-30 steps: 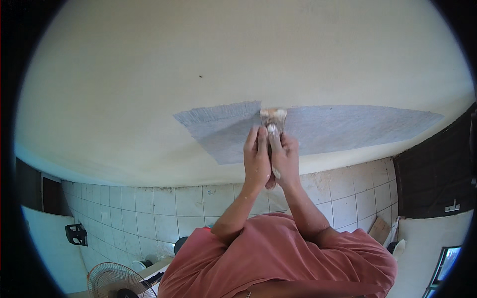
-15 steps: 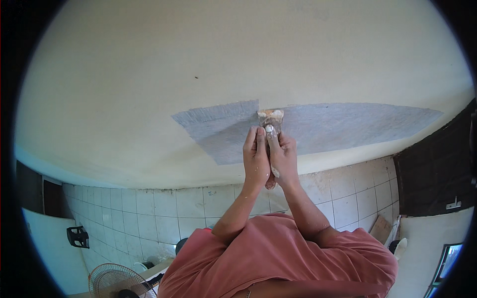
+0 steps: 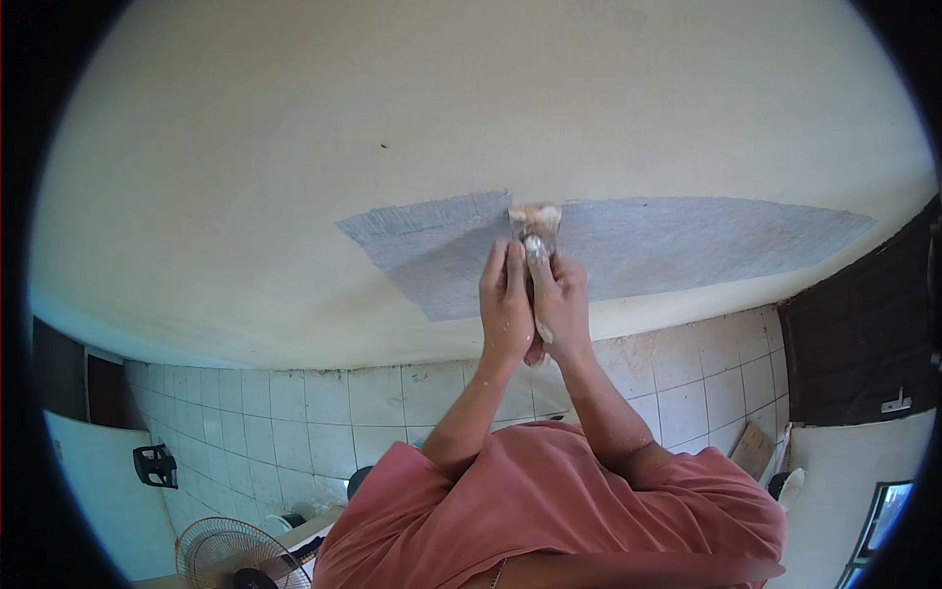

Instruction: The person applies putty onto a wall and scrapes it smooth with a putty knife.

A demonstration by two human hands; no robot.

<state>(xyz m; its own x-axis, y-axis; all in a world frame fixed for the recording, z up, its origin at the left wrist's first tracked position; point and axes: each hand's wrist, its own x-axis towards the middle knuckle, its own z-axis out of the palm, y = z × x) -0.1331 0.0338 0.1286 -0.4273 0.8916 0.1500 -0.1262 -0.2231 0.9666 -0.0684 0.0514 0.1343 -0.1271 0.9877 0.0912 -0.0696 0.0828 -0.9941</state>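
Both my hands are wrapped around the handle of a scraper point(image 3: 548, 228), whose broad blade is crusted with whitish residue. My left hand point(image 3: 504, 309) closes on it from the left. From the right, my right hand point(image 3: 564, 306) grips it, its white-smeared thumb lying along the top. The butt of the handle shows below, between the wrists. The blade's edge is at the upper border of a rough grey patch point(image 3: 677, 245) on the cream wall point(image 3: 294, 128). Grey surface spreads to both sides of the blade, with a ragged upper edge at left.
Below the wall runs a white tiled floor point(image 3: 324, 398). A dark door point(image 3: 854, 314) is at the right, with a board point(image 3: 753, 452) leaning nearby. At lower left are an orange-rimmed fan point(image 3: 221, 550) and a black stool point(image 3: 155, 466).
The scraper and both hands have moved slightly up the wall. My grip looks the same, and the view has shifted a little.
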